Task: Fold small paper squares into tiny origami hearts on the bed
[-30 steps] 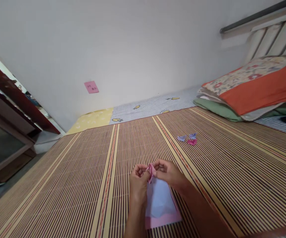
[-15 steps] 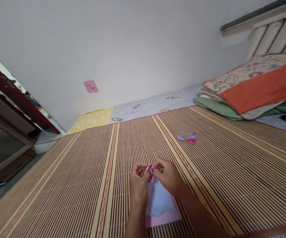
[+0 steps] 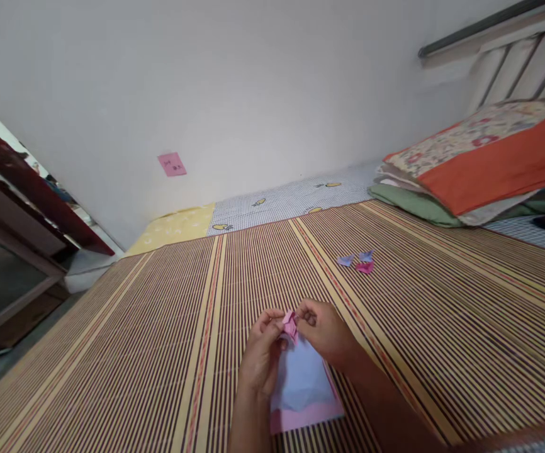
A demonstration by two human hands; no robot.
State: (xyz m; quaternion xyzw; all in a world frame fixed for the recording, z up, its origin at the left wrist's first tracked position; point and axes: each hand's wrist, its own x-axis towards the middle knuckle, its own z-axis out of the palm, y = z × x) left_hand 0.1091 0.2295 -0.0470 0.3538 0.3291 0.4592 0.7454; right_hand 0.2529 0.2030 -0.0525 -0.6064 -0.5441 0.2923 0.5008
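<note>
A small folded piece of pink paper (image 3: 290, 325) is pinched between my two hands. My left hand (image 3: 264, 346) grips its left side between thumb and fingers. On the opposite side, my right hand (image 3: 324, 330) has its thumb and fingertips closed on the paper's edge. Beneath the hands lies a stack of light blue and pink paper sheets (image 3: 303, 380), partly covered by my left wrist. Farther off to the right sit several small folded paper pieces: two pale blue ones (image 3: 345, 260) and a dark pink one (image 3: 365, 267).
A striped bamboo mat (image 3: 159, 327) spreads under everything. Folded bedding with an orange and floral cover (image 3: 499, 160) is piled at the right. A patterned sheet (image 3: 272, 200) meets the wall, where a pink note (image 3: 172, 164) is stuck. A doorway opens at the left.
The pink folded paper has turned and shows more of its face. My left hand has rotated outward and shifted slightly left. My right hand keeps its pinch nearly in place.
</note>
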